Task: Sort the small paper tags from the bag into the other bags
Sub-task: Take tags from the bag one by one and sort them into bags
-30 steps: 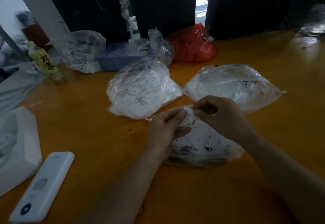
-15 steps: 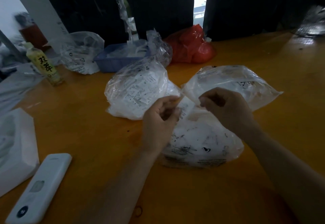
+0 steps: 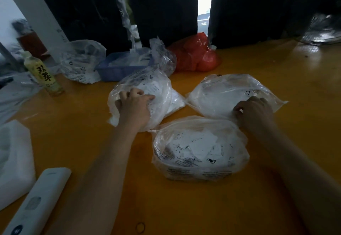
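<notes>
Paper tags (image 3: pixel 198 145) fill the near bag (image 3: pixel 199 168); my left hand (image 3: pixel 133 105) rests on the far-left bag (image 3: pixel 158 90), my right hand (image 3: pixel 255 112) pinches the far-right bag (image 3: pixel 221 94).

We can't tell if left hand (image 3: pixel 133 105) or right hand (image 3: pixel 253 112) holds a tag. Remote (image 3: pixel 35 203) at 7 o'clock cut off; fan (image 3: pixel 322 29) at 2 o'clock blurred, cropped.

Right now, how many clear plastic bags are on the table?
4: one under the left hand, one under the right hand, one nearest, one far left. More may be hidden.
</notes>
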`<control>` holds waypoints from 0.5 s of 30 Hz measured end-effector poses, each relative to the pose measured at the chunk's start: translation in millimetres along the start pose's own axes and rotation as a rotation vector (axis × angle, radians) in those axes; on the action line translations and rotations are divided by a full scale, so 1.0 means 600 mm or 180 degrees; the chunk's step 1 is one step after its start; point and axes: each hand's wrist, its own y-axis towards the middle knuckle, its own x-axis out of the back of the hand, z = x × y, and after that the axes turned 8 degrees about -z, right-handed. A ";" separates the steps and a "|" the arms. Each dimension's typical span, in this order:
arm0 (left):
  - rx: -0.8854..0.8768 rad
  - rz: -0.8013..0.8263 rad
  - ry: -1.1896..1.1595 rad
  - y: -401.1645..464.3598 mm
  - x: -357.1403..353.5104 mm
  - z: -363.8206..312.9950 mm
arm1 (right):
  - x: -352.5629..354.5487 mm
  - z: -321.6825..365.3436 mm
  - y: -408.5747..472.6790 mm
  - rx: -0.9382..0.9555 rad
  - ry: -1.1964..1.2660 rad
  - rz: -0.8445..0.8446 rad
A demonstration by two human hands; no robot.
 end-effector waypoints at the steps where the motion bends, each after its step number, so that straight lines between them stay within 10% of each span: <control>1: -0.0084 0.0114 -0.0037 0.001 -0.002 -0.003 | 0.001 0.000 0.000 -0.0020 0.0025 -0.0033; 10: -0.0035 0.0134 -0.0769 -0.010 0.006 -0.012 | 0.010 0.030 -0.009 0.0235 -0.0065 0.0314; 15: -0.0040 -0.0952 -0.1229 -0.041 0.026 -0.029 | 0.015 0.032 -0.010 0.0104 0.0292 -0.0183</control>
